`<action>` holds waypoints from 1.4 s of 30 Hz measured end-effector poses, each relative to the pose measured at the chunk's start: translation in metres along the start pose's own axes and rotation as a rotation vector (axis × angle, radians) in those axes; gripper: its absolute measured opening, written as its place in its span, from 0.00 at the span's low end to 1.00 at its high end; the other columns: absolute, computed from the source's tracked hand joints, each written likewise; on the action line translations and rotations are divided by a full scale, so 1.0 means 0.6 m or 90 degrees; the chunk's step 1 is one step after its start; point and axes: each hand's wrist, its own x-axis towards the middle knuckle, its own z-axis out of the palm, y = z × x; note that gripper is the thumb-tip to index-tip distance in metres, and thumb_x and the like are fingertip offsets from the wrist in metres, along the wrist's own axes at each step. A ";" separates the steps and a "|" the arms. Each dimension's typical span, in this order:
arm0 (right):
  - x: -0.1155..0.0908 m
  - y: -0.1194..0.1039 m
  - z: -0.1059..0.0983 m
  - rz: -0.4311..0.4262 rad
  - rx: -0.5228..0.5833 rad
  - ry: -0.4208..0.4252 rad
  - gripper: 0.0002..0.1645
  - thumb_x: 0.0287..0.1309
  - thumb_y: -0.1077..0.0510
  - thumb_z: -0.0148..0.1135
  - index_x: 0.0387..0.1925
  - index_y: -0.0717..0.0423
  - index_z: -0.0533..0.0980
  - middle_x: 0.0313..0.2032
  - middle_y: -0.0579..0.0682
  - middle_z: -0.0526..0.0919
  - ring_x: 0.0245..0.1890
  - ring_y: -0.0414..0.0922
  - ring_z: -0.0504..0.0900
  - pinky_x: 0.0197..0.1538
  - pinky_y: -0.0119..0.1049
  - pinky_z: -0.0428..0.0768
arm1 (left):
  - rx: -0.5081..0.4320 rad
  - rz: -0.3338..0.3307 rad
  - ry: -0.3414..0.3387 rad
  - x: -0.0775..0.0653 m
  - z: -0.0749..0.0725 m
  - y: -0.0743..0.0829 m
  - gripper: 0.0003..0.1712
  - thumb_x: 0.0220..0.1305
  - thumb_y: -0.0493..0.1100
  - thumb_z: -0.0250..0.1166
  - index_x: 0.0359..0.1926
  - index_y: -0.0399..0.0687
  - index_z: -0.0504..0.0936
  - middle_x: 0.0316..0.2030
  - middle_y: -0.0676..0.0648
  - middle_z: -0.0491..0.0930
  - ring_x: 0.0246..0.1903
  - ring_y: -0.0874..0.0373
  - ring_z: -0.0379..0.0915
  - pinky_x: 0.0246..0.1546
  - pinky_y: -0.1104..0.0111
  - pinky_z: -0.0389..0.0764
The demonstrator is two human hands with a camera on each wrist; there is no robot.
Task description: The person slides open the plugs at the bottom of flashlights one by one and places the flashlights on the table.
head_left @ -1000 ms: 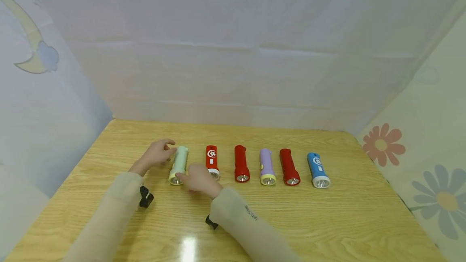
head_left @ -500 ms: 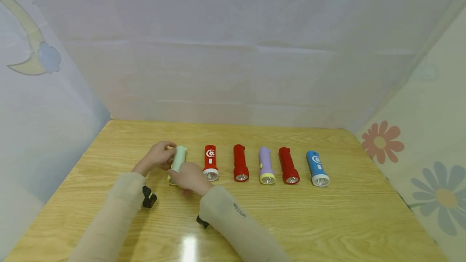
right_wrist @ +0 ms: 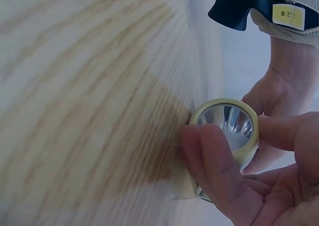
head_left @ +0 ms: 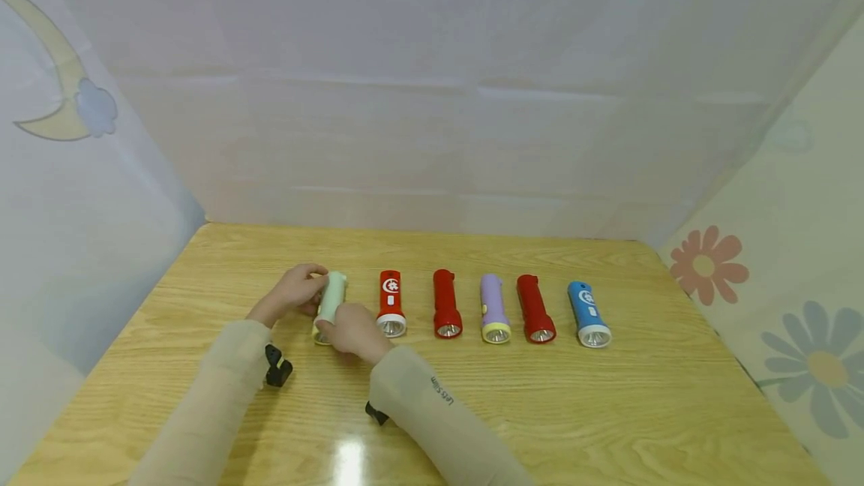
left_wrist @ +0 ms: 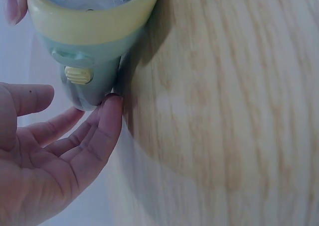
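A pale green flashlight (head_left: pixel 331 297) with a yellow rim lies on the wooden table, its lens toward me. My right hand (head_left: pixel 355 330) pinches its lens end; in the right wrist view thumb and fingers lie on opposite sides of the yellow rim (right_wrist: pixel 253 141). My left hand (head_left: pixel 297 289) is at the flashlight's handle end. In the left wrist view the left fingertips touch the far end of the handle, below a yellow switch (left_wrist: pixel 79 75), while the thumb stands apart from it. Part of the flashlight's head is hidden behind my right hand in the head view.
Rightward in a row lie a red-and-white flashlight (head_left: pixel 391 304), a red flashlight (head_left: pixel 445 302), a purple flashlight (head_left: pixel 493 302), another red flashlight (head_left: pixel 535 308) and a blue flashlight (head_left: pixel 588 312). Fabric-covered walls stand behind and beside the table (head_left: pixel 574 418).
My right hand has moved slightly left onto the green flashlight's lens end. The left hand has closed in a little against its handle. The other flashlights lie as before.
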 end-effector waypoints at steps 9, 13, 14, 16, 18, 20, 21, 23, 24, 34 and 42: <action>-0.006 -0.003 -0.001 -0.013 0.013 0.015 0.21 0.61 0.46 0.54 0.18 0.55 0.71 0.12 0.45 0.67 0.11 0.39 0.65 0.16 0.28 0.63 | 0.035 0.006 0.055 -0.001 -0.003 0.004 0.23 0.68 0.44 0.48 0.56 0.29 0.65 0.39 0.34 0.75 0.30 0.54 0.74 0.30 0.64 0.78; -0.007 -0.004 0.001 -0.024 0.005 0.022 0.21 0.60 0.47 0.55 0.17 0.54 0.69 0.10 0.45 0.68 0.10 0.39 0.66 0.16 0.28 0.63 | 0.039 0.026 0.067 -0.004 -0.006 0.004 0.23 0.67 0.44 0.51 0.54 0.28 0.66 0.43 0.30 0.75 0.32 0.52 0.76 0.31 0.64 0.78; -0.007 -0.004 0.001 -0.026 0.002 0.023 0.21 0.60 0.46 0.55 0.17 0.54 0.69 0.10 0.45 0.68 0.10 0.39 0.66 0.16 0.28 0.63 | 0.035 0.033 0.067 -0.005 -0.006 0.004 0.23 0.67 0.44 0.52 0.54 0.28 0.66 0.43 0.29 0.74 0.33 0.51 0.76 0.32 0.63 0.79; -0.007 -0.005 0.001 -0.032 -0.004 0.025 0.21 0.60 0.46 0.55 0.17 0.54 0.70 0.10 0.45 0.68 0.10 0.39 0.66 0.16 0.28 0.63 | 0.021 0.038 0.064 -0.007 -0.007 0.003 0.23 0.67 0.44 0.53 0.54 0.28 0.66 0.45 0.28 0.73 0.34 0.50 0.77 0.33 0.62 0.79; -0.008 -0.005 0.001 -0.038 -0.010 0.028 0.21 0.60 0.46 0.56 0.17 0.54 0.70 0.11 0.45 0.68 0.10 0.39 0.66 0.17 0.28 0.63 | 0.008 0.047 0.058 -0.010 -0.008 0.002 0.24 0.67 0.43 0.53 0.55 0.28 0.64 0.45 0.27 0.73 0.35 0.48 0.77 0.34 0.61 0.79; -0.009 -0.005 0.001 -0.043 -0.012 0.030 0.21 0.59 0.46 0.56 0.17 0.54 0.70 0.11 0.45 0.68 0.11 0.39 0.66 0.17 0.28 0.63 | -0.003 0.053 0.055 -0.012 -0.008 0.001 0.24 0.67 0.43 0.52 0.56 0.28 0.64 0.45 0.28 0.72 0.36 0.47 0.76 0.35 0.61 0.79; -0.008 -0.005 0.002 -0.045 -0.010 0.030 0.21 0.59 0.46 0.56 0.17 0.54 0.70 0.11 0.45 0.68 0.11 0.40 0.66 0.16 0.28 0.63 | -0.005 0.053 0.056 -0.013 -0.008 0.000 0.24 0.67 0.43 0.52 0.57 0.29 0.63 0.45 0.28 0.72 0.36 0.47 0.76 0.35 0.61 0.79; -0.007 -0.004 0.003 -0.049 -0.007 0.030 0.21 0.59 0.46 0.56 0.17 0.54 0.70 0.12 0.45 0.68 0.11 0.40 0.66 0.16 0.28 0.63 | -0.007 0.057 0.057 -0.015 -0.008 -0.002 0.24 0.68 0.43 0.52 0.57 0.30 0.63 0.45 0.29 0.72 0.36 0.47 0.76 0.36 0.60 0.78; -0.007 -0.004 0.003 -0.050 -0.006 0.030 0.20 0.59 0.46 0.56 0.18 0.54 0.70 0.12 0.45 0.68 0.11 0.40 0.66 0.17 0.28 0.63 | -0.007 0.060 0.059 -0.016 -0.008 -0.002 0.24 0.68 0.43 0.51 0.58 0.30 0.63 0.45 0.29 0.72 0.36 0.47 0.76 0.36 0.60 0.78; -0.009 -0.005 0.002 -0.037 0.030 0.018 0.17 0.56 0.46 0.60 0.28 0.57 0.74 0.17 0.45 0.70 0.15 0.40 0.68 0.19 0.29 0.65 | -0.029 0.062 0.075 -0.032 -0.010 0.004 0.22 0.68 0.41 0.50 0.58 0.30 0.61 0.47 0.27 0.70 0.40 0.42 0.75 0.40 0.56 0.77; -0.010 0.000 -0.001 -0.021 0.116 0.012 0.16 0.54 0.49 0.63 0.31 0.59 0.75 0.17 0.45 0.72 0.13 0.39 0.69 0.16 0.29 0.67 | -0.037 0.088 0.096 -0.041 -0.009 0.010 0.22 0.68 0.39 0.49 0.58 0.29 0.61 0.46 0.28 0.71 0.40 0.42 0.74 0.41 0.54 0.76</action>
